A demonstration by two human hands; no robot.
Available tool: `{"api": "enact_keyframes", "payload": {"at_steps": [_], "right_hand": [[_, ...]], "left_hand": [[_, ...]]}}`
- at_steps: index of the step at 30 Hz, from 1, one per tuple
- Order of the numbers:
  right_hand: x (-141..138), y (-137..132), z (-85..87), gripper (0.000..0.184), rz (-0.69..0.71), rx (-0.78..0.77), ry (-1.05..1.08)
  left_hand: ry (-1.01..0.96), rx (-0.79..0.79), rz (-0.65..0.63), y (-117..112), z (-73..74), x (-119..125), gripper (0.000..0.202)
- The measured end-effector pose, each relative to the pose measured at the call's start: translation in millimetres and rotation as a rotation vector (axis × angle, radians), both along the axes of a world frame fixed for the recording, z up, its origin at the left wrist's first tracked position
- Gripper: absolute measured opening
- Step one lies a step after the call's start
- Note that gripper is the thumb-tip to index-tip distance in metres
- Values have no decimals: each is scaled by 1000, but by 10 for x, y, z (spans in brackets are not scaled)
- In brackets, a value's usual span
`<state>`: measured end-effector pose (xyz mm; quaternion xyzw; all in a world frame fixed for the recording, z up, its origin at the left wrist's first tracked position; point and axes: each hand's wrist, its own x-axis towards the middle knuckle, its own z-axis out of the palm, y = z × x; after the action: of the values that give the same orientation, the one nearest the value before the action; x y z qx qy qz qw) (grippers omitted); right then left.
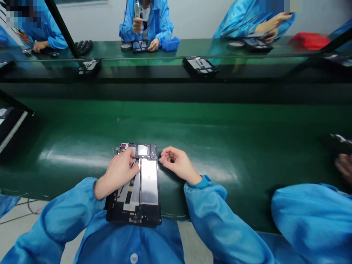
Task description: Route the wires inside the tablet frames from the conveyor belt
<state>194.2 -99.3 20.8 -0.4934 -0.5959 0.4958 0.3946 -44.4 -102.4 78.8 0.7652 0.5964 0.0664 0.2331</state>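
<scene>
An opened tablet lies back-up on the green belt close to me, its silver battery panels and circuit boards exposed. My left hand rests on the tablet's upper left part, fingers curled and pressing down near the middle seam. My right hand sits at the tablet's upper right edge, its fingers pinched together on something too small to make out. Blue sleeves cover both my arms.
A co-worker's blue sleeve and hand are at the right. Across the belt, several people in blue coats work on tablets; one holds a screwdriver. Black trays with tablets lie on the far belt. A blue bin stands there.
</scene>
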Motion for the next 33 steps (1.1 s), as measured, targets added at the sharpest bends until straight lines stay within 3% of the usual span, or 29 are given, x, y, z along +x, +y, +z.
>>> {"api": "enact_keyframes", "payload": {"at_steps": [3,7,14,26,30,33], "right_hand": [[17,2,16,17,2,-16,-5],[49,7,25,19,7,-65,-4],[113,13,13,22,28,-114,-8],[153,27,47,23,26,-167,30],[100,48,10,26,-15,-115,129],[-42,66,-15,27,-105,-28,261]], "left_hand": [[-62,128,-174,116,-22,78,14],[-137,36,-365,311,-58,198,12],[-140,-36,-431,510,-73,277,14],[-28,0,-413,538,-92,341,17],[1,28,-407,514,-60,350,18],[-135,66,-479,499,-83,354,14]]}}
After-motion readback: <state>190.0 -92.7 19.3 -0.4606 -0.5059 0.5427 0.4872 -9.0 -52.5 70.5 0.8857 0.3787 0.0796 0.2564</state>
